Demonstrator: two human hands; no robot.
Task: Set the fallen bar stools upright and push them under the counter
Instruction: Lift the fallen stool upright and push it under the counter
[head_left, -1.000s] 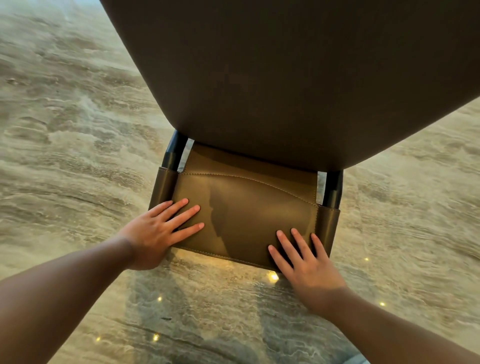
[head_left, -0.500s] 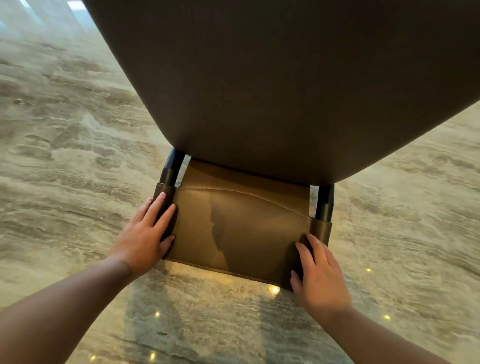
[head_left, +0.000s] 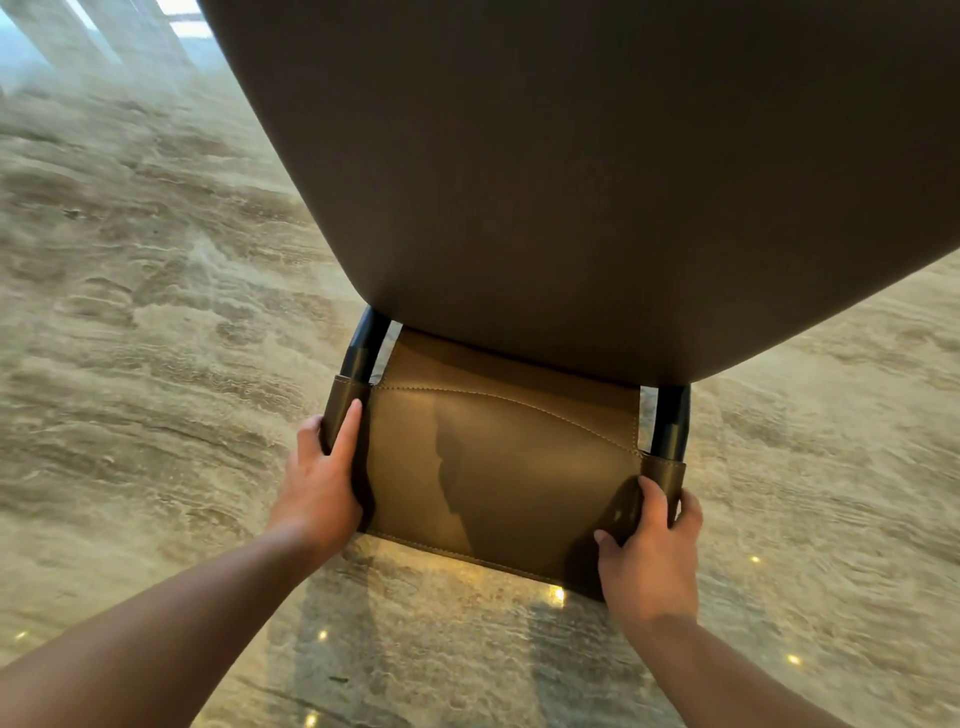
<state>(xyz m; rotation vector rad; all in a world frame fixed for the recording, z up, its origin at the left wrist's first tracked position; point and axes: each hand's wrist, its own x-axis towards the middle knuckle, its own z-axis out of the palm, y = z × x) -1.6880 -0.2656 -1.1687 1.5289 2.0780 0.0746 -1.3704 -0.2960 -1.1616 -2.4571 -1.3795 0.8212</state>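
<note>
I look down from the head camera at one bar stool with brown leather upholstery and black round metal posts (head_left: 519, 364), and it fills most of the view in front of me. Its wide dark-brown padded seat (head_left: 597, 171) takes the whole upper part of the picture, and below it the olive-brown stitched leather backrest panel (head_left: 498, 467) hangs between the two black posts. The stool is over the beige marble floor with wavy veins (head_left: 145, 338), but I cannot tell if it lies on the floor or is lifted a little. My left hand (head_left: 322, 483) grips the left edge of the backrest panel, where the leather wraps around the post; the thumb lies along the front face and the other fingers are curled behind the edge, so I see only their tips. My right hand (head_left: 649, 556) grips the lower right corner of the same panel, with the thumb pressed on the front of the leather and the fingers closed around the side edge. Both forearms reach in from the bottom of the view. A dark narrow shadow runs down the middle of the panel. Small bright points of light are reflected in the polished floor near my arms. A counter is not seen in this view.
</note>
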